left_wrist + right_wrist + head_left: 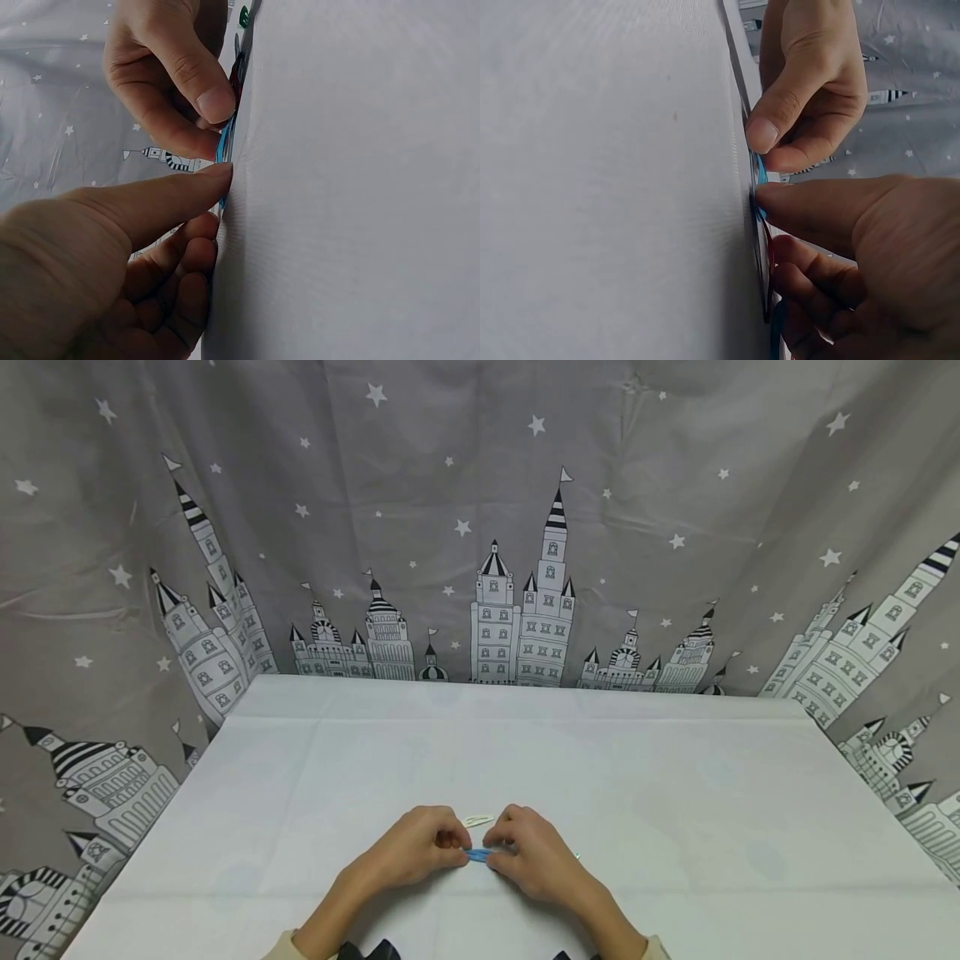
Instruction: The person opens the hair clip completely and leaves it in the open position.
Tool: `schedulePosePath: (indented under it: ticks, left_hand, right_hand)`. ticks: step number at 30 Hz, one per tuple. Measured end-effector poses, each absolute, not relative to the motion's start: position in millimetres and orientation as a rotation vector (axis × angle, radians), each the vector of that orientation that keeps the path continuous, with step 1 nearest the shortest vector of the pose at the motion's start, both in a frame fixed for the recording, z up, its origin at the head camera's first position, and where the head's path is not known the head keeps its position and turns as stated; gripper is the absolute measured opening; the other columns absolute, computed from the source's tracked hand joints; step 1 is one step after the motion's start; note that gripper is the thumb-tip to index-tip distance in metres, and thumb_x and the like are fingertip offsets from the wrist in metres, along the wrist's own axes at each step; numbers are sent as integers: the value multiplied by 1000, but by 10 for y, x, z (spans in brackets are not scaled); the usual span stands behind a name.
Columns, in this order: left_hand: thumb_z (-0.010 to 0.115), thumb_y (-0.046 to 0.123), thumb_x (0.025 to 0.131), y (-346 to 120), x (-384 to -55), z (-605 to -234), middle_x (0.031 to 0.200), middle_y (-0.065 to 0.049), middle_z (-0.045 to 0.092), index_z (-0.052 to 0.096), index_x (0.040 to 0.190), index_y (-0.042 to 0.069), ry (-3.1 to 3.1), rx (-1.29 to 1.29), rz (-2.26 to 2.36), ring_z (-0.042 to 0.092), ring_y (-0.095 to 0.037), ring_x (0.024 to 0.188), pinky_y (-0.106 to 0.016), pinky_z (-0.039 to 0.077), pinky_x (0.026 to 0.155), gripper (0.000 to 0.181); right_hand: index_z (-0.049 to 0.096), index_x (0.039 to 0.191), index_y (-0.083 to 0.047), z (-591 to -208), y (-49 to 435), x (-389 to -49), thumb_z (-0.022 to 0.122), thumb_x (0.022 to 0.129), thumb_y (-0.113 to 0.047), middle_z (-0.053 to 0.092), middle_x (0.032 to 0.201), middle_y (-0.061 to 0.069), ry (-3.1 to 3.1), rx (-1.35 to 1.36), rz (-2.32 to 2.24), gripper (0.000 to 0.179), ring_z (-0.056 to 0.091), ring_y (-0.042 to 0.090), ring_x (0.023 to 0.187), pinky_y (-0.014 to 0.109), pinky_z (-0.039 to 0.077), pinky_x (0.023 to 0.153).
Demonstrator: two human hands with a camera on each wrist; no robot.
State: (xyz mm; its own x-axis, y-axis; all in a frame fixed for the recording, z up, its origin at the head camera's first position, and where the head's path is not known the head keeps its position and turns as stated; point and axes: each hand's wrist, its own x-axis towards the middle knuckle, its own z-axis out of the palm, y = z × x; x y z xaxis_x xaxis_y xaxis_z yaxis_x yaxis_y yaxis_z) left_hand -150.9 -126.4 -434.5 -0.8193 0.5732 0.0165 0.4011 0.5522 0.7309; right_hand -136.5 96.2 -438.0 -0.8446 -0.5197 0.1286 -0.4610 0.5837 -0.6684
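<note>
Between the fingertips of both hands is a small flat blue hair clip (478, 855), low over the white table. My left hand (414, 850) pinches its left end with thumb and fingers. At the other end, my right hand (538, 858) pinches it too, thumb nearest me. The right wrist view shows the blue clip (762, 169) edge-on, with a thin dark red loop (769, 247) beside the right fingers. Just beyond the fingertips lies a pale yellow hair clip (477, 820). Fingers cover much of the blue clip.
A white cloth covers the table (480, 752). Right of the right hand, a tiny green item (577, 857) peeks out, also seen as a green piece (244, 16) in the left wrist view. A grey curtain (420, 443) with castles and stars hangs behind.
</note>
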Motion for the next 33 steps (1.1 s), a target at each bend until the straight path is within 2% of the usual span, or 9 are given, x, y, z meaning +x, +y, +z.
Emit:
schedulePosePath:
  ticks: [19,27,33]
  left_hand:
    - [79,12,83,-1253,-1519,-4366,75,13,56,68,80,20,2574,804,1118,51,-5,67,-25,45,61,14]
    - [77,13,86,-1247,-1518,-4350,72,13,55,66,80,20,2560,804,1125,50,-5,65,-25,45,60,14]
    - [76,14,87,-1247,-1528,-4353,76,13,57,68,87,17,2550,807,1127,53,-5,69,-25,46,64,9]
  right_hand:
    - [75,86,-13,-4414,968,-1364,77,82,-7,57,90,-13,2707,-817,-1181,8,51,8,87,27,46,77]
    - [74,84,-17,-4409,964,-1372,76,84,-7,56,90,-15,2716,-808,-1174,9,52,8,87,28,46,78]
    - [73,81,-18,-4387,967,-1370,73,86,-7,57,89,-14,2688,-782,-1210,12,51,7,85,28,45,76]
